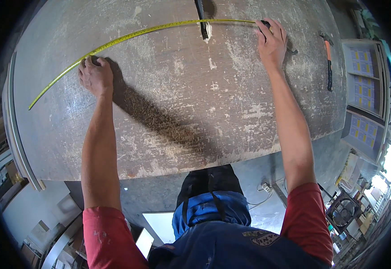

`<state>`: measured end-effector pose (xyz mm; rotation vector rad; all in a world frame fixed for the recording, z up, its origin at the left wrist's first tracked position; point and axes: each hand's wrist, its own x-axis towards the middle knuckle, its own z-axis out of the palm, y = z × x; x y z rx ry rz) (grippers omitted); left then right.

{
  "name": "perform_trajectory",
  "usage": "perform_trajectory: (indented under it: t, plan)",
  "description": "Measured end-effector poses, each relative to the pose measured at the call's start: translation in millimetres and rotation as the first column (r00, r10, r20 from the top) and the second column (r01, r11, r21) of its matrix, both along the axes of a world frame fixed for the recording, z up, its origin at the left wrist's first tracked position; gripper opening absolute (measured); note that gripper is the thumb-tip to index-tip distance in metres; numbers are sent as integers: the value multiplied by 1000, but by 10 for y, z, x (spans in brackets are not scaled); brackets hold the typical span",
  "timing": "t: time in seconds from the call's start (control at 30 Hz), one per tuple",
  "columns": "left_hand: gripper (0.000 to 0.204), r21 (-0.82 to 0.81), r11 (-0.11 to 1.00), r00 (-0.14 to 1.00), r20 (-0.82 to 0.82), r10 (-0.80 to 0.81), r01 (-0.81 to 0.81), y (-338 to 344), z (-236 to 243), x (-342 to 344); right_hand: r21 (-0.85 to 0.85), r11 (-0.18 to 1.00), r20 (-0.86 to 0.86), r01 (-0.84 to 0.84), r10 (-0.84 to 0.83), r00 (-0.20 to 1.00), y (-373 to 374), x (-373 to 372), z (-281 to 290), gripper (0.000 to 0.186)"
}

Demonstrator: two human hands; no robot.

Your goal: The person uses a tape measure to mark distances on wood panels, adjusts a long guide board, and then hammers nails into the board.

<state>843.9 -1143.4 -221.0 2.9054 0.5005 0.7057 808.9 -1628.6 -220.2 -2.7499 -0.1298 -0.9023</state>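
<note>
A yellow tape measure blade [146,30] stretches in a bow over the worn wooden tabletop [168,76], its free end at the far left. My left hand [96,76] has its fingers curled against the blade, partway along; the grip's underside is hidden. At the right end, my right hand [272,42] is closed around the dark tape measure case [265,24], which is mostly covered by the fingers. Between my hands, the blade crosses a black strip [202,20] at a slot in the tabletop.
A hammer [328,65] with an orange and black handle lies on the right of the tabletop. Beyond that edge stands a shelf unit [381,89] with labelled compartments. On the floor at lower right are a power socket [265,187] with a cable and a black fan [344,210].
</note>
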Motion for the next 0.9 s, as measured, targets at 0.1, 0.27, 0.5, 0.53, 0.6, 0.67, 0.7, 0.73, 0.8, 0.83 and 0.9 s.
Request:
perform_trajectory:
  t: [0.1, 0.27, 0.5, 0.53, 0.6, 0.67, 0.7, 0.73, 0.8, 0.83, 0.9]
  plan:
    - [42, 1, 1000, 1000, -5, 6, -6, -3, -2, 6, -7, 1000, 52, -5, 6, 999, 1, -3, 12, 35]
    - [41, -1, 1000, 1000, -9, 4, -4, -12, -2, 3, -22, 1000, 38, 2, -1, 999, -9, 6, 3, 37]
    - [40, 1, 1000, 1000, -19, 5, -5, -8, 2, 11, -31, 1000, 33, 3, -2, 999, -18, -1, 1, 33]
    - [39, -7, 1000, 1000, -22, 5, -5, -22, 4, 10, -26, 1000, 40, 0, 1, 999, -20, -3, 2, 33]
    - [38, -10, 1000, 1000, -26, 7, -7, -11, 13, 2, -16, 1000, 45, -5, 6, 999, 33, -8, 36, 34]
    - [37, -11, 1000, 1000, -18, 8, -9, -4, 12, 5, -11, 1000, 42, -17, 17, 999, 65, -19, 68, 33]
    - [37, -12, 1000, 1000, -19, 8, -8, -2, 8, 5, -11, 1000, 41, -16, 17, 999, 72, -17, 82, 33]
    - [37, -8, 1000, 1000, -4, 0, 0, 0, 4, 5, -7, 1000, 41, -24, 24, 999, 79, -14, 96, 34]
    - [37, -4, 1000, 1000, 10, -8, 8, 8, -2, 8, -1, 1000, 40, -30, 30, 999, 75, -12, 94, 34]
    - [37, -9, 1000, 1000, 11, 1, -1, 11, -5, 14, -2, 1000, 39, -28, 28, 999, 74, -8, 92, 34]
    - [37, -16, 1000, 1000, 10, 8, -7, -4, -5, 16, -4, 1000, 36, -23, 23, 999, 65, -8, 87, 34]
